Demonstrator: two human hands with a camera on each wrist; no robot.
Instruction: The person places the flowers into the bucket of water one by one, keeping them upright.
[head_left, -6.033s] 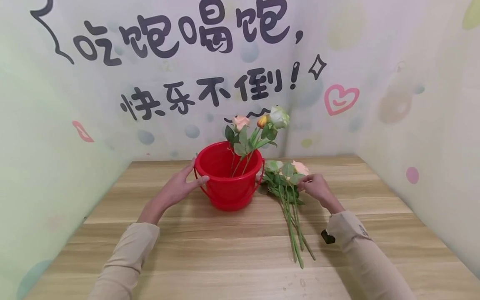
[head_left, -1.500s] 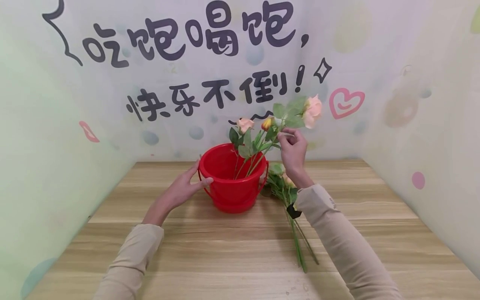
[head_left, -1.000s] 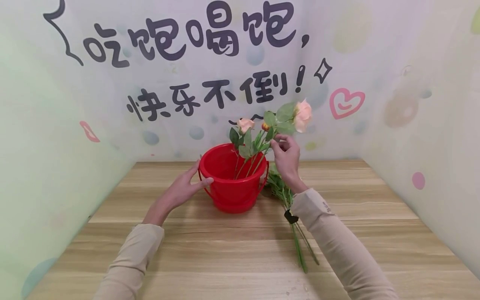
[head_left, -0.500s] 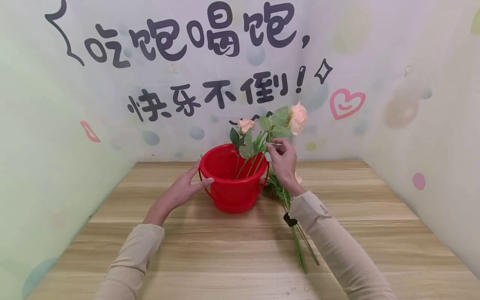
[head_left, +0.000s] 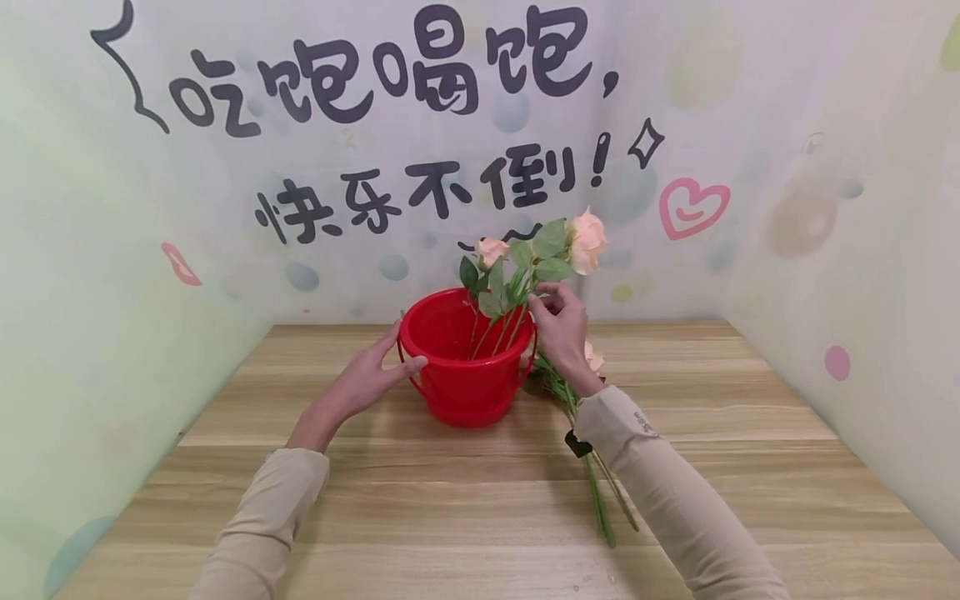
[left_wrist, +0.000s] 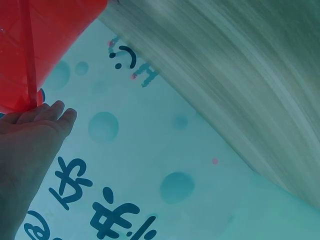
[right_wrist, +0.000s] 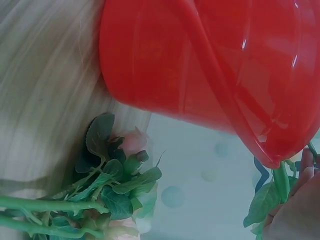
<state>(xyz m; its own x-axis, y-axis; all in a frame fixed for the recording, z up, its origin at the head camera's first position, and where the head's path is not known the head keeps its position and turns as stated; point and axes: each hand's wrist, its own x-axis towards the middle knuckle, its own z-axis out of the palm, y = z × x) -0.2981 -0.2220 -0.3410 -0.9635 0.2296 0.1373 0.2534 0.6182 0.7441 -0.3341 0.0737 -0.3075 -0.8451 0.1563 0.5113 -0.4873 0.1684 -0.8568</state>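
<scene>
A red bucket (head_left: 465, 392) stands upright on the wooden table. My left hand (head_left: 360, 379) rests against its left side, thumb spread along the front of the rim and fingers fairly straight; the left wrist view shows these fingers (left_wrist: 47, 114) touching the outer wall by the handle. At the right of the rim, my right hand (head_left: 562, 329) pinches the stem of a pink rose (head_left: 588, 242), whose lower stem slants into the bucket. A smaller pink rose (head_left: 492, 252) leans in the bucket among green leaves. Other blooms are hidden behind the leaves.
Right of the bucket, several flowers lie on the table, a pink rose (head_left: 592, 358) among them, their green stems (head_left: 597, 500) pointing toward me. A black object (head_left: 577, 444) sits at my right cuff. A printed wall cloth (head_left: 337, 275) closes off the back.
My right hand took a pink rose from the pile on the table and raised it over the bucket. Lately the rose has moved down and left. My left hand stays on the bucket.
</scene>
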